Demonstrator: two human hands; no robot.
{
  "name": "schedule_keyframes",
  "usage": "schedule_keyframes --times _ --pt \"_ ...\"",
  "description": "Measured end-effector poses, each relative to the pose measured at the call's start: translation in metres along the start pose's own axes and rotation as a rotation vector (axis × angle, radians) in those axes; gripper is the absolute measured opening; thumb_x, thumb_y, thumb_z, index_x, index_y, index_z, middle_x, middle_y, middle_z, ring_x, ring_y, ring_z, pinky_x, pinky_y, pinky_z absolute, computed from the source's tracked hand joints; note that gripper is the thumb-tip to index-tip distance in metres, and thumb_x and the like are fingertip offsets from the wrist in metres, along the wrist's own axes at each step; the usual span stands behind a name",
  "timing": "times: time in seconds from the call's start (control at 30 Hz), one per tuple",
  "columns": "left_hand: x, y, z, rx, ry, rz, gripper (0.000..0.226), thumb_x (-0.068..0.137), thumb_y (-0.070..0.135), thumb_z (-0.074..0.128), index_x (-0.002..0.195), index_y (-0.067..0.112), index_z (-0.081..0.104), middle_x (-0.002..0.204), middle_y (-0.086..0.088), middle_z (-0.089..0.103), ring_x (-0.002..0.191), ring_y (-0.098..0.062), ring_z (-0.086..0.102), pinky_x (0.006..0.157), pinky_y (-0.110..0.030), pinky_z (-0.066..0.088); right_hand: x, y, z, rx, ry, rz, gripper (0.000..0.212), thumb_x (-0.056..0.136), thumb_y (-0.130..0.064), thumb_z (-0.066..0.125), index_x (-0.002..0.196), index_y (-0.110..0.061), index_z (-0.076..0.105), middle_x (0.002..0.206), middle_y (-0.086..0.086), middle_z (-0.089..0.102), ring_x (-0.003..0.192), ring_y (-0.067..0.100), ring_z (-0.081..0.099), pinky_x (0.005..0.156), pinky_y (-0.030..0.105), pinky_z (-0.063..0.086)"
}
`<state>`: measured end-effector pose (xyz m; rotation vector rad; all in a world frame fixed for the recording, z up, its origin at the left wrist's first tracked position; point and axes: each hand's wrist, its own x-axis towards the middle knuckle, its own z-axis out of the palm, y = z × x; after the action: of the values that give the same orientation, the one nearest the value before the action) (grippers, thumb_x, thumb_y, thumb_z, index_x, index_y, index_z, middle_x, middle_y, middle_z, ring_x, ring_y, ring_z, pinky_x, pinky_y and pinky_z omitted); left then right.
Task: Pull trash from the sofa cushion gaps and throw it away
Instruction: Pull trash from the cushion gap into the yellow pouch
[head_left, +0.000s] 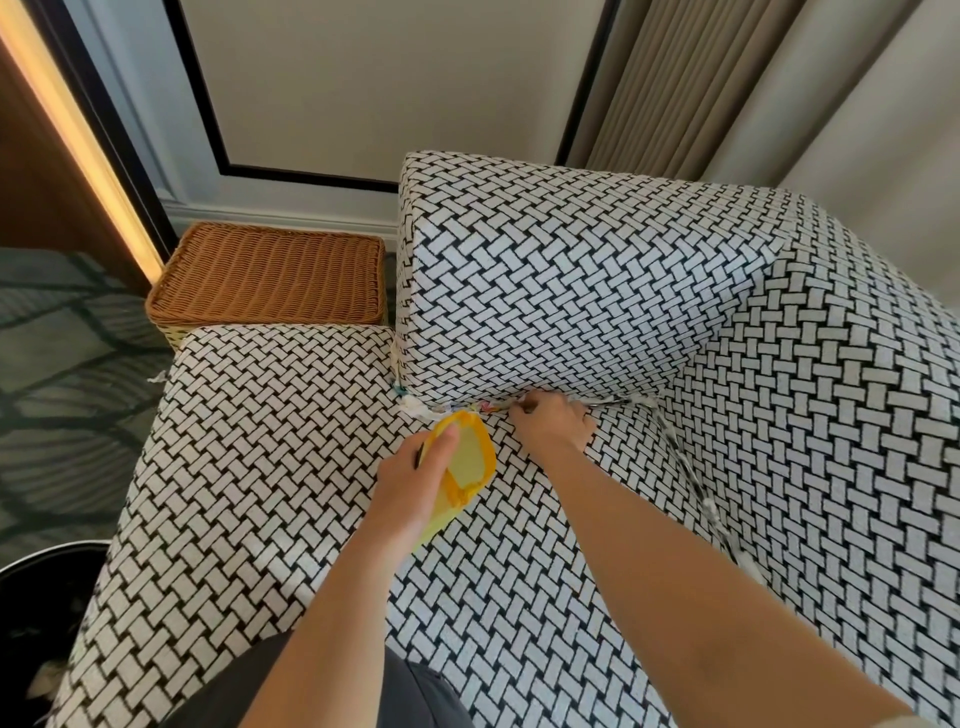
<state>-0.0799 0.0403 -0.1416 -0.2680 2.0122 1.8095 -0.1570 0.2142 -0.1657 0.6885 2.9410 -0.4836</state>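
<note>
The trash (421, 410) was wedged in the seam where the seat cushion (260, 441) met the back cushion (545, 286). It was crumpled white paper and a colourful wrapper, with more pale scraps trailing down the side gap on the right. It looked light, thin and easily torn, so it would be best pinched at a bunched end and drawn out slowly.

The right hand (553, 423) was curled at the seam. Its fingertips were hidden in the fold, so I cannot tell whether it had hold of anything. The left hand (410, 483) gripped the rim of a soft yellow bag (470, 457), held with its mouth open just beside the seam; nothing showed inside.

A black bin (47, 558) stood on the floor and possibly held pale scraps, but it was too dim to be sure. A wicker basket (270, 270) sat beyond the sofa.
</note>
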Motion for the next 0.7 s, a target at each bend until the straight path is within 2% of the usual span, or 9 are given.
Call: schedule_keyframes --times 0.1,0.17,0.3,0.43,0.5,0.6,0.7 --pt "-0.001 0.001 0.000 -0.011 -0.021 0.018 0.084 0.056 0.088 0.042 0.117 0.031 0.052 0.123 -0.009 0.051 0.102 -0.021 0.057 0.085 -0.034 0.047 0.000 0.004 -0.002 -0.079 -0.021 -0.088 0.037 0.091 -0.047 0.042 0.117 -0.025 0.057 0.122 0.006 0.054 0.117 0.026 0.042 0.095 0.039 0.032" --pt "-0.003 0.003 0.000 -0.028 -0.027 0.016 0.084 0.061 0.087 0.042 0.121 0.029 0.051 0.122 -0.007 0.052 0.103 -0.020 0.057 0.083 -0.031 0.046 -0.003 0.010 0.000 -0.095 0.007 -0.148 0.038 0.091 -0.047 0.041 0.117 -0.024 0.056 0.123 0.005 0.052 0.118 0.026 0.041 0.095 0.040 0.032" --pt "-0.001 0.003 0.000 -0.076 -0.015 0.018 0.048 0.087 0.059 0.040 0.120 0.025 0.049 0.117 -0.003 0.055 0.100 -0.014 0.055 0.066 -0.021 0.039 -0.009 0.020 0.004 -0.042 0.087 -0.226 0.036 0.090 -0.045 0.044 0.117 -0.024 0.056 0.122 0.002 0.051 0.114 0.022 0.042 0.094 0.038 0.032" --pt "-0.002 0.002 0.002 -0.079 -0.010 0.027 0.049 0.088 0.056 0.041 0.120 0.021 0.051 0.114 -0.005 0.058 0.101 -0.019 0.057 0.069 -0.022 0.043 -0.008 0.016 0.000 -0.150 0.005 -0.223 0.045 0.092 -0.044 0.035 0.130 -0.024 0.048 0.132 0.005 0.043 0.122 0.023 0.037 0.098 0.039 0.028" --pt "-0.004 0.004 0.003 -0.072 0.020 0.038 0.047 0.088 0.055 0.041 0.119 0.020 0.051 0.110 -0.002 0.058 0.096 -0.015 0.056 0.066 -0.020 0.040 -0.008 0.014 0.000 -0.178 -0.002 -0.220 0.047 0.092 -0.044 0.033 0.131 -0.022 0.046 0.132 0.007 0.043 0.122 0.024 0.037 0.097 0.040 0.029" --pt "-0.009 0.009 0.005 -0.069 0.095 0.076 0.029 0.093 0.048 0.040 0.108 0.025 0.051 0.099 0.007 0.057 0.087 -0.003 0.053 0.060 -0.015 0.035 -0.008 0.017 0.003 -0.129 0.067 -0.226 0.042 0.091 -0.045 0.036 0.123 -0.023 0.052 0.124 0.005 0.049 0.116 0.023 0.042 0.093 0.038 0.031" --pt "-0.011 0.014 0.012 -0.083 0.120 0.128 0.023 0.093 0.043 0.041 0.092 0.026 0.056 0.096 -0.002 0.059 0.086 -0.013 0.055 0.058 -0.014 0.042 -0.009 0.019 0.008 -0.031 0.134 -0.266 0.035 0.092 -0.045 0.040 0.113 -0.023 0.059 0.113 0.001 0.055 0.106 0.021 0.049 0.088 0.035 0.034"
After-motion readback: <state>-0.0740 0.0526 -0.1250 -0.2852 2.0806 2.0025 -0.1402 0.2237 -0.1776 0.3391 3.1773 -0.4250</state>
